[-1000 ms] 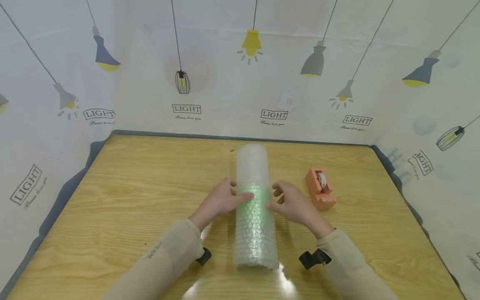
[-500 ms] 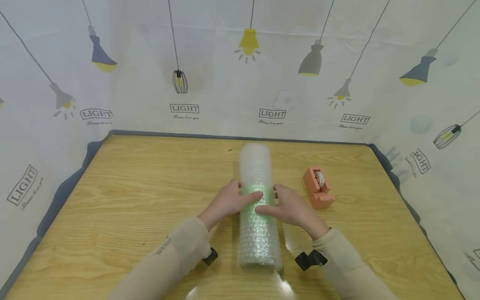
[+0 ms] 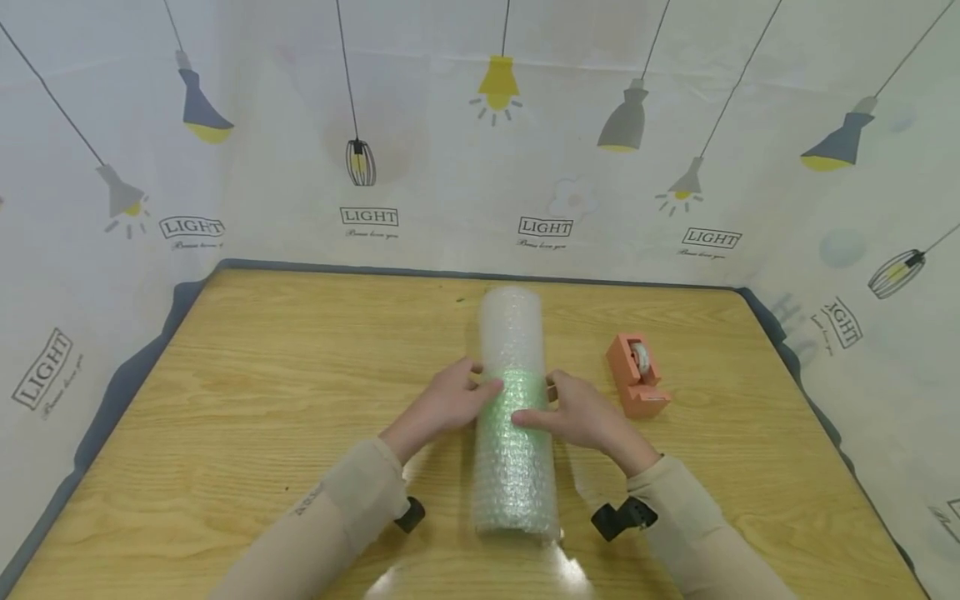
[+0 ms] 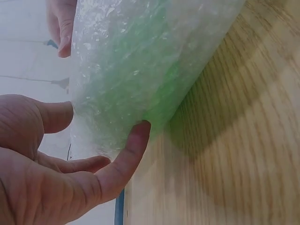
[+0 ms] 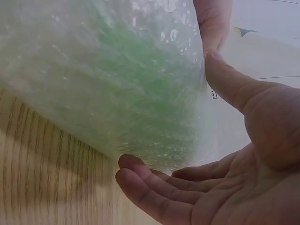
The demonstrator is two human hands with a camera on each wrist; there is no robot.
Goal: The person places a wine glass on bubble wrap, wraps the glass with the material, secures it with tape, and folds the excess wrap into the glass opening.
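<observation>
A long roll of clear bubble wrap [image 3: 513, 479] lies on the table, its length running away from me. Something green shows blurrily through its middle; what it is cannot be made out. From the left, my left hand [image 3: 450, 398] holds the roll, thumb at its upper left side and fingers [image 4: 124, 164] bent against its lower side. My right hand [image 3: 588, 410] grips the opposite side, with its thumb on top. In the right wrist view, its fingers [image 5: 157, 194] curl under the wrap's lower side. The roll's underside is hidden.
An orange tape dispenser [image 3: 637, 379] with a roll of clear tape stands right of my right hand. The wooden table [image 3: 300, 333] ends at a pale curtain [image 3: 450, 192] printed with lamps, which surrounds the back and sides.
My right hand has closed in on the roll, its thumb moving leftward onto the top. My left thumb slid onto the wrap, then drew back left. The roll's near end shifted slightly left just now.
</observation>
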